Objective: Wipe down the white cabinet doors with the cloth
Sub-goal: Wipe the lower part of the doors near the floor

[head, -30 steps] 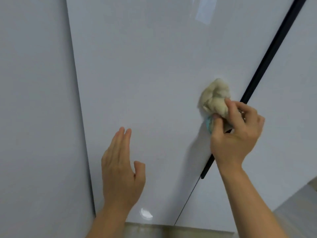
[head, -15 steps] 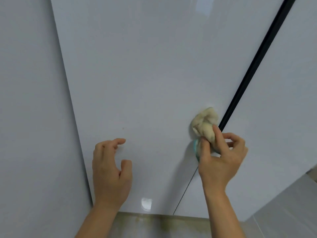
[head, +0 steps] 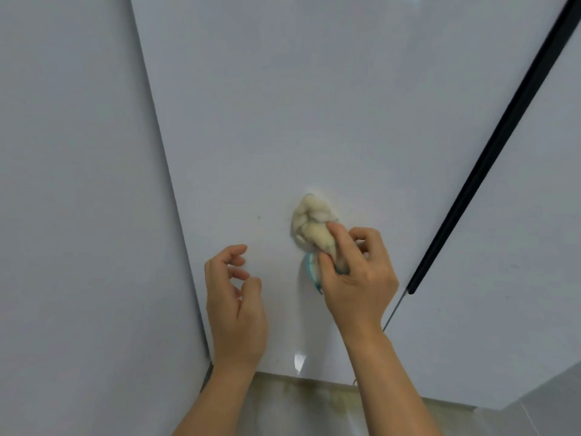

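your right hand clenched the crumpled cream cloth against the glossy white cabinet door to scrub its lower middle; your left hand hovered loosely curled, empty, just left.

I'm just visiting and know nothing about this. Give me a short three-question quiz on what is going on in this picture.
1. True or false: the left hand holds the cloth.
2. Where is the cloth pressed? A) on the middle cabinet door, left of the black handle strip; B) on the floor; C) on the far right door.
3. Fill in: a small dark speck sits on the door to the ___ of the cloth.

Key:
1. False; the right hand has its grip on it, and the left hand is empty with fingers curled.
2. A
3. left
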The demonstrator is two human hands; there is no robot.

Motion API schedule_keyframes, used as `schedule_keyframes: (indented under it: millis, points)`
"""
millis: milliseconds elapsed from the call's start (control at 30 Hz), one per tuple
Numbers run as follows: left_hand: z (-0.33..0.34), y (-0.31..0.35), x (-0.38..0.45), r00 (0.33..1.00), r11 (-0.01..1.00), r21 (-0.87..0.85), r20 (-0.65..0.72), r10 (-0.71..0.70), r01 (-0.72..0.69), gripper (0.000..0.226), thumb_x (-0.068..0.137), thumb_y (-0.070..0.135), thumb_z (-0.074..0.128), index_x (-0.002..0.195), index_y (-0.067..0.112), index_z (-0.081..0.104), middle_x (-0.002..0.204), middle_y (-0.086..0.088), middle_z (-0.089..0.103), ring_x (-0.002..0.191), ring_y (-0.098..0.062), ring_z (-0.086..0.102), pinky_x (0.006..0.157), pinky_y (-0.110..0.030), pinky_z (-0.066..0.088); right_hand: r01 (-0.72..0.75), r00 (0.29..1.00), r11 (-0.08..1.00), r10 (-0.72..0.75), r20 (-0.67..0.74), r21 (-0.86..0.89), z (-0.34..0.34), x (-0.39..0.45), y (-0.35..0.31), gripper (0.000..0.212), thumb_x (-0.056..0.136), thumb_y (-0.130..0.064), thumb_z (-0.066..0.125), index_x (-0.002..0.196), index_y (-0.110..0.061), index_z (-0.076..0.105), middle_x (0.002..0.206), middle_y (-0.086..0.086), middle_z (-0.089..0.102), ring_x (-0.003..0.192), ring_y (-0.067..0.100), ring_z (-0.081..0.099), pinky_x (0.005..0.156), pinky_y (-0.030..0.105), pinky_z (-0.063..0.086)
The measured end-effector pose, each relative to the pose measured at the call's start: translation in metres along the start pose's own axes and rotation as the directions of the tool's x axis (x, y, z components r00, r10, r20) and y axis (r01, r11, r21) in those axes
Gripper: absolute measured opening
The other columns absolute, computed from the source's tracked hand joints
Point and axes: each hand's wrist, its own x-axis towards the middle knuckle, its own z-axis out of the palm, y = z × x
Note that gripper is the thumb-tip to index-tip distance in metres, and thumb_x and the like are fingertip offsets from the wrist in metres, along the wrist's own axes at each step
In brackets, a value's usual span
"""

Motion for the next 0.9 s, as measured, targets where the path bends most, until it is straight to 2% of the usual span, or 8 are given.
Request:
schedule_keyframes:
  millis: [133,267,367,500,600,667,767,900]
  points:
    - [-0.020,-0.013,0.013,0.992,0.995,0.037,-0.087,-0.088,0.091,0.044,0.083,0.022,0.045,0.122,0.042,0.053,0.115,0.015,0.050,0.106,-0.007,0.051,0.085,-0.022,0.044,-0.082,0.979,0.987,0.106,-0.172,0.140,0.009,0.032,-0.031,0.045,0.080,-0.009,0.084,0.122,-0.024,0.077,0.102,0.002,0.058,0.075,0.013,0.053,0.060,0.026,0.047]
    - [-0.030,-0.035,0.032,0.969,0.979,0.019,-0.153,-0.196,0.201,0.064,0.085,0.030,0.039,0.150,0.032,0.042,0.145,0.016,0.044,0.138,-0.004,0.040,0.119,-0.037,0.033,-0.057,0.983,0.987,0.081,-0.163,0.151,0.030,0.026,-0.043,0.049,0.081,-0.007,0.082,0.126,-0.024,0.074,0.101,0.004,0.057,0.076,0.012,0.051,0.057,0.031,0.049]
    - [-0.026,-0.048,0.040,0.919,0.933,-0.099,-0.166,-0.358,0.346,0.071,0.083,0.039,0.037,0.154,0.031,0.039,0.158,0.012,0.041,0.145,-0.006,0.038,0.124,-0.040,0.029,-0.009,0.991,0.992,0.026,-0.132,0.129,0.050,0.001,-0.047,0.048,0.080,-0.005,0.081,0.124,-0.021,0.076,0.097,0.006,0.058,0.074,0.016,0.055,0.054,0.028,0.046]
    - [-0.030,-0.092,0.042,0.821,0.815,-0.301,-0.146,-0.553,0.495,0.065,0.079,0.053,0.042,0.140,0.037,0.056,0.143,0.004,0.060,0.132,-0.021,0.058,0.114,-0.053,0.043,0.158,0.986,0.987,-0.160,0.049,0.036,0.067,-0.038,-0.046,0.050,0.078,-0.006,0.078,0.123,-0.028,0.075,0.097,0.001,0.057,0.073,0.020,0.055,0.047,0.029,0.040]
    - [-0.032,-0.094,0.037,0.741,0.677,-0.482,-0.080,-0.666,0.556,0.061,0.083,0.060,0.049,0.133,0.028,0.066,0.130,0.000,0.071,0.122,-0.024,0.066,0.112,-0.052,0.046,0.247,0.965,0.968,-0.242,0.096,-0.043,0.064,-0.036,-0.045,0.047,0.078,-0.008,0.076,0.120,-0.029,0.077,0.095,0.003,0.061,0.073,0.022,0.053,0.046,0.031,0.041]
    - [-0.037,-0.065,0.041,0.738,0.651,-0.516,-0.053,-0.673,0.557,0.049,0.096,0.052,0.048,0.125,0.021,0.072,0.118,0.001,0.077,0.113,-0.022,0.071,0.106,-0.046,0.051,0.229,0.971,0.971,-0.223,0.081,-0.069,0.062,-0.022,-0.055,0.047,0.077,-0.007,0.077,0.118,-0.028,0.078,0.096,0.005,0.063,0.075,0.023,0.053,0.049,0.033,0.042]
    - [-0.037,-0.043,0.048,0.739,0.651,-0.539,-0.075,-0.669,0.535,0.039,0.107,0.032,0.037,0.104,0.020,0.074,0.088,0.014,0.079,0.084,-0.002,0.075,0.080,-0.025,0.058,0.119,0.993,0.992,-0.119,0.011,-0.042,0.062,-0.001,-0.079,0.049,0.077,-0.008,0.078,0.121,-0.028,0.077,0.100,0.005,0.062,0.077,0.023,0.053,0.052,0.033,0.042]
    - [-0.034,-0.043,0.050,0.745,0.637,-0.591,-0.089,-0.661,0.495,0.047,0.107,0.025,0.027,0.111,0.020,0.073,0.090,0.014,0.079,0.081,0.002,0.074,0.068,-0.016,0.058,0.094,0.993,0.995,-0.092,-0.072,0.025,0.077,0.006,-0.091,0.052,0.076,-0.001,0.079,0.122,-0.024,0.077,0.097,0.008,0.060,0.075,0.024,0.054,0.052,0.034,0.045]
